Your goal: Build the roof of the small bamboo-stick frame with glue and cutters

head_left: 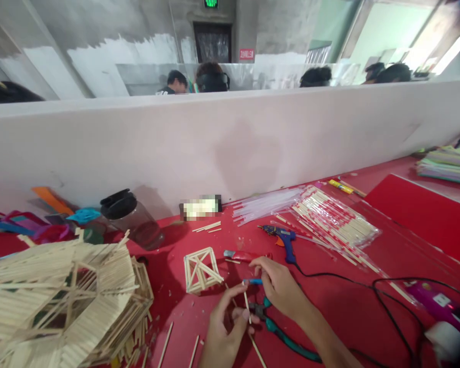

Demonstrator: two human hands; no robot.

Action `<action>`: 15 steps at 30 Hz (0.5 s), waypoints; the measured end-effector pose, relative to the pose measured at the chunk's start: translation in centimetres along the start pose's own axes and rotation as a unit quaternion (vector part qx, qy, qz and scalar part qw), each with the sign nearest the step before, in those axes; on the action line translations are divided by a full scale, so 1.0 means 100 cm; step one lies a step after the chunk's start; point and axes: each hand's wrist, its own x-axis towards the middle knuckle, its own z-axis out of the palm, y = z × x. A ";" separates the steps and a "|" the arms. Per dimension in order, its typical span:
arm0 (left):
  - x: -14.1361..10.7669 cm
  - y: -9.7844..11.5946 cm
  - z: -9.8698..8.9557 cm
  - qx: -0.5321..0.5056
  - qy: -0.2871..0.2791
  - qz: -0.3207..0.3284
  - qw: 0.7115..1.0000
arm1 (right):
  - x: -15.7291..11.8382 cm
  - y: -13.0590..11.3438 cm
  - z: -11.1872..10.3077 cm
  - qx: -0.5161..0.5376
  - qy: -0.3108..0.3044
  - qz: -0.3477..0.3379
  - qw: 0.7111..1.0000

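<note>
A left hand (224, 327) pinches a slim wooden stick (247, 306) between thumb and fingertips above a red tabletop (184, 317). The right hand (281, 286) hovers at one o'clock, fingers curled near a blue item (254, 281); whether they grip it cannot be told. Green-handled pliers (276, 329) lie at four o'clock, a red utility knife (247, 255) at twelve, a blue glue gun (285, 241) at one, a small stick frame (202, 271) at ten, bagged sticks (339, 220) at two and a large stick structure (65, 301) at nine.
</note>
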 end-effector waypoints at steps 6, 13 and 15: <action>-0.001 0.009 0.000 -0.009 -0.004 -0.014 1.000 | -0.001 -0.002 0.002 0.007 0.013 0.002 1.000; 0.000 0.005 0.000 0.005 0.005 0.024 1.000 | -0.003 -0.007 0.003 0.054 -0.003 0.011 0.998; 0.000 0.005 0.000 0.008 0.006 0.041 0.999 | -0.004 -0.013 -0.001 0.088 -0.007 0.025 0.996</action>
